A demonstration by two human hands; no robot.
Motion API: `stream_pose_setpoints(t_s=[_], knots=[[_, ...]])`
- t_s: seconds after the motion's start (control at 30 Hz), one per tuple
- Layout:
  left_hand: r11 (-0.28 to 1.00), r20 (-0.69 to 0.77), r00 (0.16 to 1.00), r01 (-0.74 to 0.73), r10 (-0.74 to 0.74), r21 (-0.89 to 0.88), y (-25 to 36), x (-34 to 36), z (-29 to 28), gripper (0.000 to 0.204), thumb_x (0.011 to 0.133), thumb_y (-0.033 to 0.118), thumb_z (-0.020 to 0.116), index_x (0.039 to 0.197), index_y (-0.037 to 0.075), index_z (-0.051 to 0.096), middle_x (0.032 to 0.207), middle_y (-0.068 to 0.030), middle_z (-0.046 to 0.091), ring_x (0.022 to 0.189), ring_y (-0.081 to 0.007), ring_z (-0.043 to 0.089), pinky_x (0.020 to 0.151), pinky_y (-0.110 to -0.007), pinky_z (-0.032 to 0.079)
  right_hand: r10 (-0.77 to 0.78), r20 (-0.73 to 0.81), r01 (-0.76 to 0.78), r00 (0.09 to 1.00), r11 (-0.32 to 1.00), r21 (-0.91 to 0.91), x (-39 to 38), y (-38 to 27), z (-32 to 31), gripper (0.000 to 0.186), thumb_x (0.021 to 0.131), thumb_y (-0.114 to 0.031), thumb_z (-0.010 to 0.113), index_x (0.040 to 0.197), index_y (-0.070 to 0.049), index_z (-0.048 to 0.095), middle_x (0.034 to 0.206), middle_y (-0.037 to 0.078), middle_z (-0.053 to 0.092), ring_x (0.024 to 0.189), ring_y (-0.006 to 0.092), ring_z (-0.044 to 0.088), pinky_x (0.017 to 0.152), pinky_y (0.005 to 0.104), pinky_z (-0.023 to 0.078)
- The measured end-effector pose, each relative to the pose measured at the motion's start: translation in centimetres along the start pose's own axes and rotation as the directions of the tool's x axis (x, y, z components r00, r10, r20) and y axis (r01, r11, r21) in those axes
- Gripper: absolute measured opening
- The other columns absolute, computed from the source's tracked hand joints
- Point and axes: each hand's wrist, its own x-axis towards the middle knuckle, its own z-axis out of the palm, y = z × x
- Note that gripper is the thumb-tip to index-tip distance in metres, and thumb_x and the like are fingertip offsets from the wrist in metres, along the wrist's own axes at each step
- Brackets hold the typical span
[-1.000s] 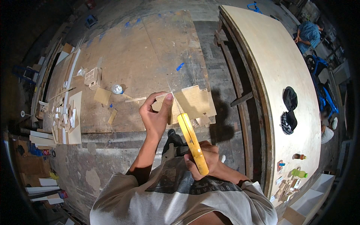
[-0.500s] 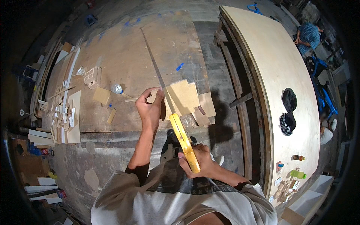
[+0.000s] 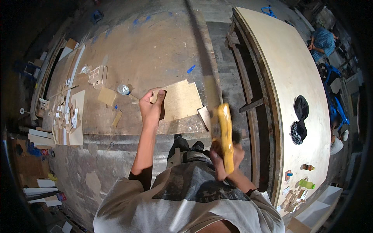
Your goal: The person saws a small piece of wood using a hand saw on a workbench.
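Observation:
My left hand (image 3: 151, 108) grips the left edge of a flat plywood piece (image 3: 182, 100), thumb on top. The piece has a stepped far-right corner and is held over the brown work board. In my right hand (image 3: 237, 157) is a handsaw (image 3: 225, 132) by its yellow handle. Its long blade points away from me and lies to the right of the plywood, apart from it; motion blurs the saw. A smaller wood offcut (image 3: 204, 117) shows beside the plywood's near-right corner.
The wide brown board (image 3: 140, 50) carries a small wooden model (image 3: 97, 76), a clear cup (image 3: 123, 89), a blue scrap (image 3: 190, 69) and many wood offcuts (image 3: 68, 116) at left. A long pale table (image 3: 268, 42) with two black caps (image 3: 300, 108) stands right. A person (image 3: 323, 40) is far right.
The saw has swung right, off the plywood, with my right hand moving right and its blade rising toward the view. My left hand still holds the plywood, slightly further left.

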Motion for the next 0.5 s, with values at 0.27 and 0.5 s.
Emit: stream_pose_setpoints(t_s=[0.27,0.5], knots=[[1.0,0.001,1.0,-0.012,0.012,-0.009,-1.0,1.0,-4.1,0.036,0.083,0.028,0.076,0.099,-0.003,0.067,0.088,-0.0037,0.066,0.079,-0.0106,0.057,0.074,-0.026,0.046,0.326,0.179,-0.177,0.928,0.811,-0.558,0.1,19.0,3.0,0.023,0.072,-0.021,0.069,0.081,-0.001,0.063,0.067,0.021,0.063,0.063,0.0387,0.063,0.059,0.0448,0.052],[0.988,-0.087,0.995,0.056,-0.043,0.145,-3.5,4.5,-9.6,0.034,0.083,0.025,0.076,0.101,-0.002,0.067,0.09,-0.0055,0.064,0.078,-0.0104,0.056,0.069,-0.025,0.046,0.444,0.342,0.045,0.828,0.555,-0.83,-4.8,28.6,8.2,0.022,0.075,-0.021,0.067,0.086,-0.004,0.06,0.071,0.017,0.064,0.061,0.0344,0.063,0.053,0.0438,0.051]])
